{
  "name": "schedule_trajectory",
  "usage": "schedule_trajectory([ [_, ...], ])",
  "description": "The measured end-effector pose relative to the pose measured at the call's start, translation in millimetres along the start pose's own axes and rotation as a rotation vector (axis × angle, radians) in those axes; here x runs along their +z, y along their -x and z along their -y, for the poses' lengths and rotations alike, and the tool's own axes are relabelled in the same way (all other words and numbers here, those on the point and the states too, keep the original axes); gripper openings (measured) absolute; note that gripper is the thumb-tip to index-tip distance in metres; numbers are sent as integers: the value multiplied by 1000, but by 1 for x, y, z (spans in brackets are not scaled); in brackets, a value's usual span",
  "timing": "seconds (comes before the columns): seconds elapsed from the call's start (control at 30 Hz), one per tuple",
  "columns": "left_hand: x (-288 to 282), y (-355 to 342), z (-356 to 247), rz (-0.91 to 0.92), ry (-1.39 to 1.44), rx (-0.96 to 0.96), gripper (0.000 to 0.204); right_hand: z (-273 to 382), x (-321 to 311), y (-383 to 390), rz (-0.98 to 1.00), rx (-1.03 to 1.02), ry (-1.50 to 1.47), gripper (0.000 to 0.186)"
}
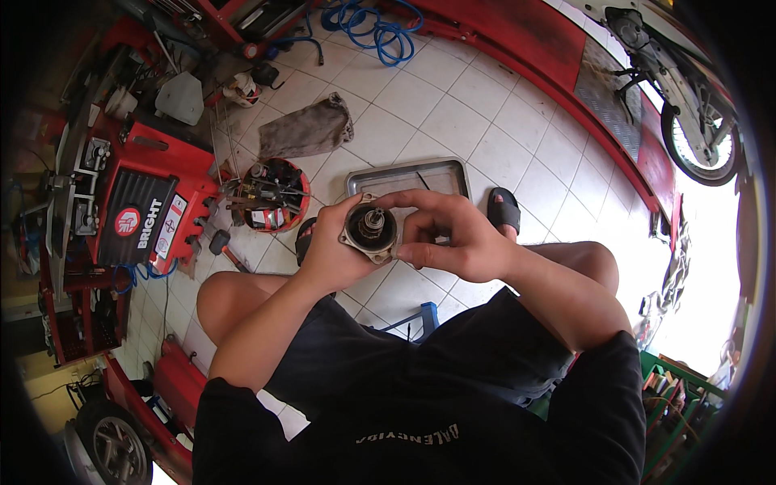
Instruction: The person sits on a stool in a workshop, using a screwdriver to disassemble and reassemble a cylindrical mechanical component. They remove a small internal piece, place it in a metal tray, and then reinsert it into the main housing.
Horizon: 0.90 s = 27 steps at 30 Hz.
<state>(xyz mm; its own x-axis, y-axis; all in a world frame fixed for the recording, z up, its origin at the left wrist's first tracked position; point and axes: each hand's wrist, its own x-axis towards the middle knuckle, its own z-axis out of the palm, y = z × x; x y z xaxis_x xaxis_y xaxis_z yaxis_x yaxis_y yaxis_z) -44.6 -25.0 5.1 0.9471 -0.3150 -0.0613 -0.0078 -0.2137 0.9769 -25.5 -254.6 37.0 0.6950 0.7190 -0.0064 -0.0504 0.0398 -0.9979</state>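
In front of me, above the floor, I hold a round metal housing with bolt ears on its rim. A ribbed metal shaft stands in its dark hollow middle. My left hand wraps around the housing from the left. From the other side, my right hand grips the rim, its index finger curled along the top edge and its thumb low at the right. The exact kind of part cannot be made out. Behind the hands lies a shallow metal tray with a thin dark rod in it, partly hidden.
On the left stand a red machine, a red-rimmed tub of tools and a hammer. A grey rag and coiled blue hose lie farther off. A red lift platform and motorcycle wheel are at the right.
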Motion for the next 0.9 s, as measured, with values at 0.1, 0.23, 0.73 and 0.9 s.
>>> schedule_trajectory([
  [0.1,0,0,4,-2,-13,30,49,3,1,0,21,32,1,63],
  [0.23,0,0,1,9,-35,22,49,-1,-3,1,59,14,15,69],
  [0.73,-3,-9,11,-73,34,20,33,-10,-45,-1,-27,198,-5,19],
  [0.9,-5,-3,4,-68,78,-8,32,-45,-52,-12,-78,240,83,21],
])
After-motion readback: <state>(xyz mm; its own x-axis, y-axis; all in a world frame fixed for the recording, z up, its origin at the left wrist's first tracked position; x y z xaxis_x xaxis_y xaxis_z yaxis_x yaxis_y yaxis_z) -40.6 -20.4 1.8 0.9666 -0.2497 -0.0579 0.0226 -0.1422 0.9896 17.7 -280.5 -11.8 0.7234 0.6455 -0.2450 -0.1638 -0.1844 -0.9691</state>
